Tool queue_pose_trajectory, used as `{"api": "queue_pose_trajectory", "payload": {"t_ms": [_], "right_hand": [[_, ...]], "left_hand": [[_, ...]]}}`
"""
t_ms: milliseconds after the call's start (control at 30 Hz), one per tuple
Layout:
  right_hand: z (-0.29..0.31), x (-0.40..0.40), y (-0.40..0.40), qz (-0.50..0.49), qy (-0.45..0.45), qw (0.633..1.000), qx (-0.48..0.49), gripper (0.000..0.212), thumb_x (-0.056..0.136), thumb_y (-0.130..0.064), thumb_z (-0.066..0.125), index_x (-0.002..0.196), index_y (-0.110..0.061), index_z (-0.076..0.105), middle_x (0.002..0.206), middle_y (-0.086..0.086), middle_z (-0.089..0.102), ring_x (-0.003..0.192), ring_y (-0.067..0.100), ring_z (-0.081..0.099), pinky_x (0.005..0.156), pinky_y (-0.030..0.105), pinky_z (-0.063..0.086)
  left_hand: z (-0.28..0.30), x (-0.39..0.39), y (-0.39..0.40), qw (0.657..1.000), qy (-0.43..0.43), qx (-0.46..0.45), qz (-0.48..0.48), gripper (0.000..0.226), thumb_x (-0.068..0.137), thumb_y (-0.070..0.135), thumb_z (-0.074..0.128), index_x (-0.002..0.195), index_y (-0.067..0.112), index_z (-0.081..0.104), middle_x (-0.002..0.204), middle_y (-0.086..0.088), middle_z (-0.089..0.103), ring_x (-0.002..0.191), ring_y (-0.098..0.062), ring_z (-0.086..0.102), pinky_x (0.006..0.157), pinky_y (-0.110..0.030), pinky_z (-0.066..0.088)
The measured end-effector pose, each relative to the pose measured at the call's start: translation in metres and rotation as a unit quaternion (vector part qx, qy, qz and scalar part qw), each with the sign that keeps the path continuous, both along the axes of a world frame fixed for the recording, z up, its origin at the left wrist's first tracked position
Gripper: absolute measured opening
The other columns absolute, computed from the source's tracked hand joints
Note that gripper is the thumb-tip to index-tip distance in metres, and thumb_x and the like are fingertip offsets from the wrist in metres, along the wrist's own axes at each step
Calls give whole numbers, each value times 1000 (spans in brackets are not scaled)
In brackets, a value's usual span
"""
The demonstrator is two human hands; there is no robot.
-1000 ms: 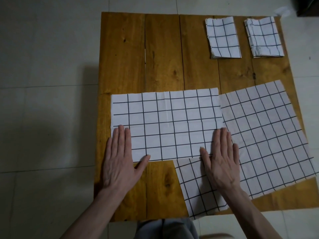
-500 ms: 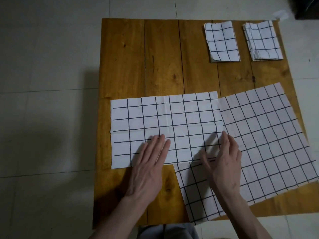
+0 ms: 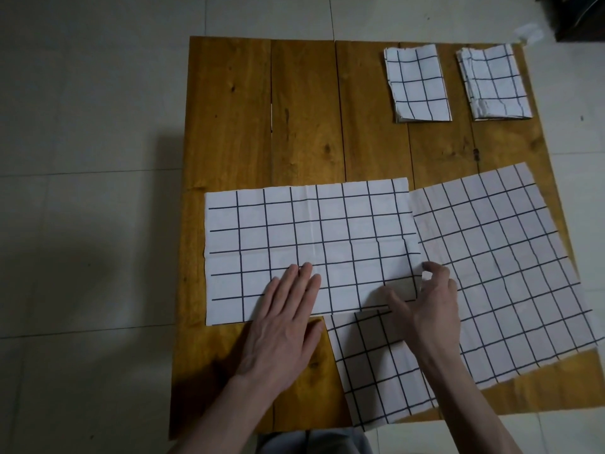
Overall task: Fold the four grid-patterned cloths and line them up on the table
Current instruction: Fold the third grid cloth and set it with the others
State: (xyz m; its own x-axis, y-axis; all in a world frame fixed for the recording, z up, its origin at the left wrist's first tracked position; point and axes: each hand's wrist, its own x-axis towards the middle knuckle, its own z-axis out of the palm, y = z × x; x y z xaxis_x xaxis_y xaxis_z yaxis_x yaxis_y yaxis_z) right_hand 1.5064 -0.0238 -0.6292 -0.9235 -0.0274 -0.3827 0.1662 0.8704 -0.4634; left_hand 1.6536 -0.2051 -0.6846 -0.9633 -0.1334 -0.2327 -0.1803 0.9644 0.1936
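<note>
A half-folded grid cloth [image 3: 311, 231] lies as a wide rectangle across the near middle of the wooden table [image 3: 262, 126]. My left hand [image 3: 284, 326] rests flat on its near edge, fingers straight. My right hand [image 3: 429, 309] is at the cloth's near right corner, thumb and curled fingers pinching that corner, which is lifted slightly with a shadow under it. An unfolded grid cloth [image 3: 507, 273] lies flat and skewed on the right, partly under the half-folded one and my right hand. Two small folded grid cloths [image 3: 417, 83] [image 3: 494, 81] sit side by side at the far right.
Bare wood shows at the table's far left and middle. The unfolded cloth hangs slightly over the table's right and near edges. Pale floor tiles surround the table, and a dark object [image 3: 579, 18] stands at the top right.
My left hand has slid right along the half-folded cloth's near edge toward its middle. My right hand has gone from lying flat to curling and pinching the cloth's right corner.
</note>
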Motion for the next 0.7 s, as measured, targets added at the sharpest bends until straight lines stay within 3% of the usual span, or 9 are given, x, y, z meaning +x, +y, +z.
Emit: {"api": "queue_pose_trajectory", "payload": {"t_ms": [100,167,200,267,367,500,567,633,700], "right_hand": [[3,1,0,-36,-16,996,-85,80,83,-26,86,148,-15,40,132,9,46,112,23,51,89,39,49],[6,3,-3,-85,-15,988,-130,77,85,-24,84,149,-20,42,137,6,51,122,23,54,96,42,52],[7,4,-4,-119,-17,980,-160,74,86,-21,83,148,-21,43,133,1,55,120,17,58,93,37,55],[12,7,-9,-178,-36,957,-226,63,89,-15,79,146,-15,50,111,-9,61,99,2,65,78,23,56],[14,14,-12,-190,-46,939,-284,26,93,-16,74,115,-3,68,92,9,72,89,21,68,88,45,59],[30,29,-27,-156,1,938,-310,18,97,-20,69,90,-8,57,68,7,50,62,4,47,65,31,45],[41,36,-38,-113,24,936,-333,3,99,-15,66,98,-18,66,84,2,70,77,5,65,69,25,53],[46,43,-47,-101,36,925,-364,26,97,-10,69,109,-33,68,105,-7,76,99,7,71,79,21,58],[48,49,-54,-59,63,927,-364,38,95,-5,72,117,-36,67,112,-6,74,110,13,69,87,27,58]], "left_hand": [[1,-1,1,1000,-4,-8,0,71,110,56,21,169,17,11,178,-6,1,164,-24,3,128,-49,16],[2,-1,1,1000,-8,-9,0,72,110,57,20,169,17,11,178,-6,1,164,-25,3,128,-49,16],[3,-1,1,1000,-11,-9,0,72,110,57,19,169,17,11,178,-6,1,164,-25,3,127,-49,16],[3,-1,1,1000,-13,-7,-3,72,110,58,16,169,16,12,178,-6,2,164,-25,3,127,-49,17],[4,-1,1,1000,-14,3,-1,72,110,58,16,169,17,14,178,-6,3,164,-24,4,127,-49,19],[8,0,0,1000,-7,17,8,73,109,57,26,169,17,13,178,-7,-1,164,-25,2,127,-48,17],[10,1,1,1000,-3,15,8,78,105,57,32,169,17,10,177,-8,-3,164,-26,1,126,-48,17],[13,2,1,1000,-5,0,17,85,102,60,36,169,15,10,177,-10,-2,164,-28,2,127,-50,16],[14,5,-1,999,-3,-13,39,88,100,65,40,168,13,17,177,-13,4,164,-30,5,127,-52,16]]}}
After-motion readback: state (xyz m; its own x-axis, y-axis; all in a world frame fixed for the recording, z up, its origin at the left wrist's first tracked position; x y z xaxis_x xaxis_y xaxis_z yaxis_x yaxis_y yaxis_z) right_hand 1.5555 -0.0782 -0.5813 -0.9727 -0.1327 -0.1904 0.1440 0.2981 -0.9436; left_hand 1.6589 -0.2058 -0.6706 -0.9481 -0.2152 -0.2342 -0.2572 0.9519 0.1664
